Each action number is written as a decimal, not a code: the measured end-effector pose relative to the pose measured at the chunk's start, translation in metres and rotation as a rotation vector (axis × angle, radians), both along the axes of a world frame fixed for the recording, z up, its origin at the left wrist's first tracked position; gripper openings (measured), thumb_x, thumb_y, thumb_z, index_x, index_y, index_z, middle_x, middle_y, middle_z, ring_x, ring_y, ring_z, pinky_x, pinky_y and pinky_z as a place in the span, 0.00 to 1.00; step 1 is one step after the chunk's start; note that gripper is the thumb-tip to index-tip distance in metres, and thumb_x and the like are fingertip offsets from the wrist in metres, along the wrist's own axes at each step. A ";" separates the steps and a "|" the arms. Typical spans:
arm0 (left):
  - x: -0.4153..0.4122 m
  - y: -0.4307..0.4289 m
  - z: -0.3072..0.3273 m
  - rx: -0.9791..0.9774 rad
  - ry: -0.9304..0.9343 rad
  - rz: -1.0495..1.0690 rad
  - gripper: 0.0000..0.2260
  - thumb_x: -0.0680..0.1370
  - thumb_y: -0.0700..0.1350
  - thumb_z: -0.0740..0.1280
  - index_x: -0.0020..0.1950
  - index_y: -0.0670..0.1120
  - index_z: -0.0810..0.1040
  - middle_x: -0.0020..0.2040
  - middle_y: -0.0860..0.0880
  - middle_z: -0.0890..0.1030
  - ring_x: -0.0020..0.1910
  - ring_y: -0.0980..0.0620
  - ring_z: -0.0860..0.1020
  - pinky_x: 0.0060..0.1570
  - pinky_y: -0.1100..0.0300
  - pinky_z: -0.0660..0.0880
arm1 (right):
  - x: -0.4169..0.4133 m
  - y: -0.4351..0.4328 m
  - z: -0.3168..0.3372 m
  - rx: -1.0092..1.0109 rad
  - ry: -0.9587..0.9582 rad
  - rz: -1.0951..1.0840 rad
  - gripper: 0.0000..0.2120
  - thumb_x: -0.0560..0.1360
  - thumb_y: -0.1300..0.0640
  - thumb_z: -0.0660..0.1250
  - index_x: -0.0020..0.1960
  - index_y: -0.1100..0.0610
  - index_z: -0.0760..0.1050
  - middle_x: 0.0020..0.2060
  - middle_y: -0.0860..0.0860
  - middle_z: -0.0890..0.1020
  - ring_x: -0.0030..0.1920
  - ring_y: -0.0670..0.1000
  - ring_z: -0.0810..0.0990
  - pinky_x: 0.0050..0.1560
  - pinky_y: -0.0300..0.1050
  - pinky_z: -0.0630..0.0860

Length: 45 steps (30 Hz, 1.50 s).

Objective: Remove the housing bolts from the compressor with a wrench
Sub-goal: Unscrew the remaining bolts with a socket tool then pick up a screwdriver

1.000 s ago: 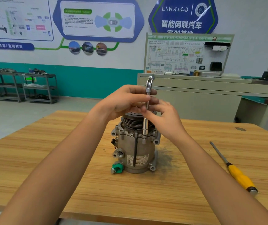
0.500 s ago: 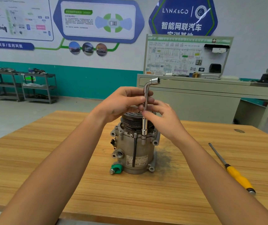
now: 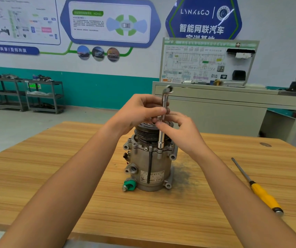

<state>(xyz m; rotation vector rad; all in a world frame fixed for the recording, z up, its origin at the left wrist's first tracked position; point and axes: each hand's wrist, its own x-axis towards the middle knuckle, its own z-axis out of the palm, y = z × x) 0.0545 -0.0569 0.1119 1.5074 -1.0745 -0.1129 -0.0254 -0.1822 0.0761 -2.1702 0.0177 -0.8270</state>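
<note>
The wrench (image 3: 161,140) socket is covering whatever bolt sits beneath it on the top flange of the compressor (image 3: 152,163). The left hand (image 3: 138,111) and right hand (image 3: 181,131), gripping the wrench shaft, are hiding its middle and part of the pulley (image 3: 146,134). The label (image 3: 152,176) on the compressor is appearing too small to read. Both forearms (image 3: 63,185) are running off the bottom edge.

Wooden bench (image 3: 54,176) standing in a training workshop

Behind the bench, a white wall (image 3: 278,33) is carrying blue and green posters (image 3: 110,24) above a teal band (image 3: 98,90). Beyond the bench's left corner, grey metal shelving carts (image 3: 44,96) are standing on the pale floor (image 3: 36,126). Beyond its right side, a beige cabinet (image 3: 215,113) is holding up a wiring-diagram board (image 3: 197,63). Even light is falling across the bench.
</note>
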 end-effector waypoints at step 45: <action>-0.007 -0.010 0.000 -0.107 0.048 0.128 0.06 0.74 0.41 0.71 0.47 0.47 0.75 0.33 0.57 0.81 0.32 0.59 0.78 0.31 0.66 0.75 | 0.002 0.003 0.005 0.073 -0.085 -0.012 0.06 0.72 0.54 0.70 0.48 0.52 0.79 0.48 0.44 0.79 0.51 0.41 0.73 0.40 0.26 0.65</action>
